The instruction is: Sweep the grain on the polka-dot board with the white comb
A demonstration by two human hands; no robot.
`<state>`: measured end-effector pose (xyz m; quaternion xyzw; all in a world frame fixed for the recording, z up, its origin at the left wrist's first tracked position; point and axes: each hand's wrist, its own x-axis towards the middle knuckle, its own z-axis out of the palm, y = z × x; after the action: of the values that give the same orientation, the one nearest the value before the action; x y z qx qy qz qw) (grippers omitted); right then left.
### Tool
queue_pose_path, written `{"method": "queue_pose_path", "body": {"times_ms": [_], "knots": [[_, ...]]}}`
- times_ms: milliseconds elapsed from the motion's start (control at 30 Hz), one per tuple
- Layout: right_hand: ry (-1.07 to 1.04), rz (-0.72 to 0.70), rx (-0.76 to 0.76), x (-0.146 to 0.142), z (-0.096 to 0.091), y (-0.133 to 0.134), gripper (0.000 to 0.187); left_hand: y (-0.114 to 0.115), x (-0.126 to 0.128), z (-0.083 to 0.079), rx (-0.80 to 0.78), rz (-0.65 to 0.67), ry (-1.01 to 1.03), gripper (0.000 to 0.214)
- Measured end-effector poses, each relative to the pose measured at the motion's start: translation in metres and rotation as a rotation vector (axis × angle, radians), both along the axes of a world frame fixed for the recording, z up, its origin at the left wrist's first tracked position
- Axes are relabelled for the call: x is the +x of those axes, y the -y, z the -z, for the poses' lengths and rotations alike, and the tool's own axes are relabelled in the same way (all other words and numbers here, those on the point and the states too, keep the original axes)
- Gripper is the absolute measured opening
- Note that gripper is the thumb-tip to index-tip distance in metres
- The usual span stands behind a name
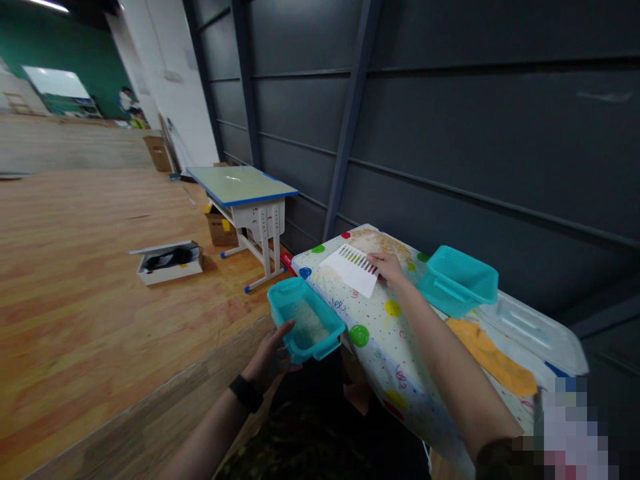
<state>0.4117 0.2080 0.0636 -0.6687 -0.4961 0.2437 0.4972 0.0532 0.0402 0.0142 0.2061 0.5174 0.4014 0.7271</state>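
My left hand [273, 357] grips the near end of a teal plastic tub [306, 320] with pale grains in it, held just off the table's left edge. My right hand [391, 269] is closed on a white slotted scraper [351, 268] that lies on the table with the dotted cloth [385, 327]. Beyond the scraper a pile of grain [377, 241] is spread at the far end of the cloth. A black band sits on my left wrist.
A second teal tub [457, 280] stands tilted on a clear lid [530, 327] to the right, beside an orange cloth [493, 357]. A dark panelled wall runs behind. On the wooden floor to the left are a blue-edged desk [243, 187] and an open white box [170, 262].
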Motion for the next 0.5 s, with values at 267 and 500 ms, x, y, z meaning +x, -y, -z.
{"method": "queue_pose_path", "body": {"times_ms": [267,500], "knots": [[-0.187,0.155,-0.079,-0.009,-0.005,0.004,0.029,0.000,0.001,0.004,-0.009,-0.001,-0.005,0.028],[-0.170,-0.015,-0.133,-0.011,-0.004,0.011,0.032,-0.001,0.001,0.006,-0.011,-0.003,-0.015,0.028]]}}
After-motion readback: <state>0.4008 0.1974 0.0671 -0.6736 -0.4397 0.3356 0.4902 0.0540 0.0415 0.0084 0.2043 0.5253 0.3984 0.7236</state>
